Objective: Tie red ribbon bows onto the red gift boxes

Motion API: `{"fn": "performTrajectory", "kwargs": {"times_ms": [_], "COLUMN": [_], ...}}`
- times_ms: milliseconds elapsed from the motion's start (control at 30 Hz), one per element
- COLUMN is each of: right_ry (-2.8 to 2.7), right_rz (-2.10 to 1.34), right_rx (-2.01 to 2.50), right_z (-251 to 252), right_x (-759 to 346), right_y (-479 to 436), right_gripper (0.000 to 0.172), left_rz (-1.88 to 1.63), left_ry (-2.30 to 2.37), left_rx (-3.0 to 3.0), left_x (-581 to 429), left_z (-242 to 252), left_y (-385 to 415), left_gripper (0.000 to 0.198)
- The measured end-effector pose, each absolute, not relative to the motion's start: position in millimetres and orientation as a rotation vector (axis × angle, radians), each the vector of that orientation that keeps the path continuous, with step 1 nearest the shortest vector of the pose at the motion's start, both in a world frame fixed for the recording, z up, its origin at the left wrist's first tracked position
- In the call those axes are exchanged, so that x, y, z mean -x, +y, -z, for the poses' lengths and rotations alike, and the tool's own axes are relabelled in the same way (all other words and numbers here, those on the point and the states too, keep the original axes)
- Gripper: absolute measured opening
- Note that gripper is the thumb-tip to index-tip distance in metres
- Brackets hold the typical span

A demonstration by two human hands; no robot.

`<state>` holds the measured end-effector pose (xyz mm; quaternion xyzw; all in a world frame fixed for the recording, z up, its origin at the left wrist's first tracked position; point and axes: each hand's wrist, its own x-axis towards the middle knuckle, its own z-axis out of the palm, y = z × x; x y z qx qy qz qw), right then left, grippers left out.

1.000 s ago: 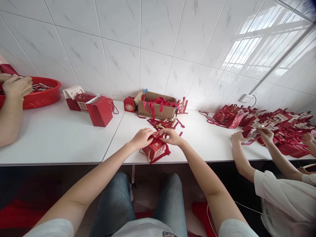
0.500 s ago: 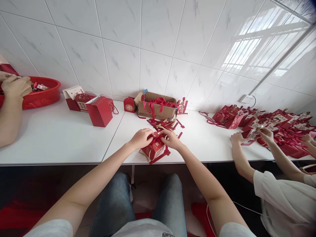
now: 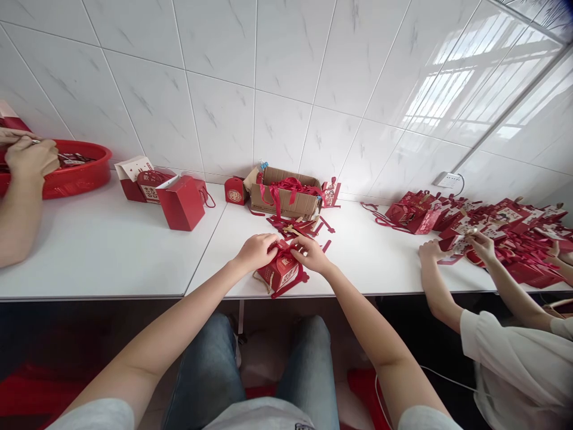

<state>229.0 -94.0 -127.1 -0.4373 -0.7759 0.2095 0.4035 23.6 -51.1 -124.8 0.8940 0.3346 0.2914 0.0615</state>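
Note:
Close to the table's front edge stands a small red gift box (image 3: 276,273) with gold print and a twisted gold cord at its left. A red ribbon (image 3: 283,251) is gathered in a bow on its top. My left hand (image 3: 258,251) pinches the ribbon from the left side. From the right, my right hand (image 3: 310,252) has its fingers closed on the other side of the bow. Flat red strips (image 3: 289,286) lie under and beside the box. Just behind my hands are more red and gold strips (image 3: 298,227) in a loose heap.
An open cardboard box (image 3: 286,206) of red ribbons stands by the wall. Red boxes (image 3: 181,203) are at the left, near a red basin (image 3: 83,176) and another person's hand (image 3: 33,158). Many red gift boxes (image 3: 505,227) crowd the right, where a co-worker's hands (image 3: 483,243) work.
My hands stay at the bow with only a slight shift of the fingers. At the far left, the other person's hand has moved slightly over the basin.

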Motion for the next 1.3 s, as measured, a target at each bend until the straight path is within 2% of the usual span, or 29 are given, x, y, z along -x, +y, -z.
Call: {"fn": "performTrajectory", "kwargs": {"times_ms": [67,200,433,733,1000,1300], "right_ry": [-1.997,-2.036,-2.011,-2.013,-2.010,-1.941], "right_rz": [-0.567,-0.601,-0.565,-0.690,-0.779,-0.707], "right_rx": [1.072,1.054,1.168,1.306,1.322,1.382], "right_z": [126.3,125.4,126.4,127.6,126.6,129.3], "right_x": [-232.1,-234.6,-233.1,-225.9,-222.8,-214.2], "right_y": [-94.3,-92.6,-89.4,-92.0,-89.7,-91.1], "right_gripper": [0.014,0.032,0.045,0.052,0.041,0.051], "left_rz": [-0.879,-0.868,-0.878,-0.914,-0.936,-0.944], "left_ry": [1.013,1.008,1.020,1.099,1.145,1.242], "left_rx": [-2.702,-2.707,-2.701,-2.717,-2.711,-2.653], "left_x": [-23.2,-23.2,-22.9,-23.6,-22.1,-17.3], "left_z": [124.9,124.8,125.3,127.6,129.1,132.4], "left_y": [-50.8,-50.0,-48.9,-51.4,-54.9,-56.5], "left_gripper": [0.013,0.013,0.013,0.013,0.019,0.023]}}
